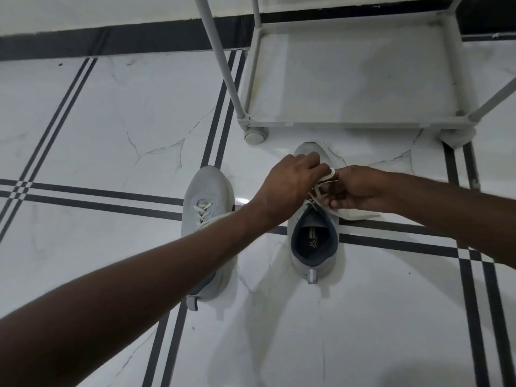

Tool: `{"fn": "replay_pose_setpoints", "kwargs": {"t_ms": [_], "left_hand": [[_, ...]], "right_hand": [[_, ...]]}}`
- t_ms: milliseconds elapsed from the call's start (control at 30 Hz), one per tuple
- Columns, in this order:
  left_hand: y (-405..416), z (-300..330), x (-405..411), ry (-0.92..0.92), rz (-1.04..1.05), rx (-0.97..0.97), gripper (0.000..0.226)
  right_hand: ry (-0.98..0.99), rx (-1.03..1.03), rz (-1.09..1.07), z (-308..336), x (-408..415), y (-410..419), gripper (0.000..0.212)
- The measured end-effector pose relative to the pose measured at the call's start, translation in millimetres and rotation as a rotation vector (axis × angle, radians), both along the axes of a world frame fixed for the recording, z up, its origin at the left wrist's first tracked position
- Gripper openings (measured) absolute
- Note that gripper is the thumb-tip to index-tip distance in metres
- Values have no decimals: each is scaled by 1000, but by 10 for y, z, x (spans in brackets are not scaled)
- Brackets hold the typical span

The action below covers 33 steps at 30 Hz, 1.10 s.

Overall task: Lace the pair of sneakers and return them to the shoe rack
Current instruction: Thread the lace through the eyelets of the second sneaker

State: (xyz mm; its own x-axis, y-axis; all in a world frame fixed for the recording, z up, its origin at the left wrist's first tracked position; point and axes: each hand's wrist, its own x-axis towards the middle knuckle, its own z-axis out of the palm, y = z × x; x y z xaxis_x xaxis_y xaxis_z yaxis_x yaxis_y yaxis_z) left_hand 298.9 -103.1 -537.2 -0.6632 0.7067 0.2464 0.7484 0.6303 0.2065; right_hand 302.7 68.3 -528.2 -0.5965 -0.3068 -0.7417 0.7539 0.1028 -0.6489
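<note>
Two pale grey sneakers stand on the floor, toes pointing away from me. The left sneaker (205,191) has its white lace crossed through the eyelets, and my left forearm crosses over its heel half. The right sneaker (312,238) shows its dark lining. My left hand (290,177) and my right hand (357,188) meet over its tongue, both pinching the white lace (326,177), which loops between the fingertips. A loose lace end (360,215) trails off to the right on the floor. The grey shoe rack (349,79) stands just beyond the shoes.
The rack's lowest shelf is bare and sits on small feet (254,135). Its slanted poles (220,57) rise toward me at left and right. The floor is glossy white marble with dark stripe lines; a dark skirting runs along the wall behind.
</note>
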Motion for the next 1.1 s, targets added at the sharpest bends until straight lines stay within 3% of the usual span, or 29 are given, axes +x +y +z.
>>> {"fn": "replay_pose_setpoints", "kwargs": {"t_ms": [200, 367, 500, 567, 733, 933, 1000, 1033, 1100], "left_hand": [[64, -3, 55, 28, 55, 76, 27], [32, 39, 19, -349, 338, 299, 19], [7, 52, 15, -550, 425, 376, 20], [-27, 35, 21, -623, 460, 358, 20], [-275, -73, 5, -768, 633, 367, 21], [-631, -194, -39, -972, 843, 376, 23], [-631, -227, -45, -948, 840, 289, 26], [-614, -238, -50, -943, 837, 243, 29], [-598, -253, -51, -867, 821, 75, 44]], "right_hand": [[-16, 13, -25, -25, -27, 0, 22], [29, 105, -75, -61, -111, 75, 12], [95, 285, -93, -44, -107, 87, 12], [208, 409, -91, -16, -53, 86, 12], [849, 920, 195, 13, -2, 282, 11], [951, 1293, 501, -113, 79, 651, 47], [955, 1282, 519, -141, 118, 602, 54], [891, 1177, 445, -122, 117, 583, 57], [644, 736, 161, -46, 64, 568, 54]]}}
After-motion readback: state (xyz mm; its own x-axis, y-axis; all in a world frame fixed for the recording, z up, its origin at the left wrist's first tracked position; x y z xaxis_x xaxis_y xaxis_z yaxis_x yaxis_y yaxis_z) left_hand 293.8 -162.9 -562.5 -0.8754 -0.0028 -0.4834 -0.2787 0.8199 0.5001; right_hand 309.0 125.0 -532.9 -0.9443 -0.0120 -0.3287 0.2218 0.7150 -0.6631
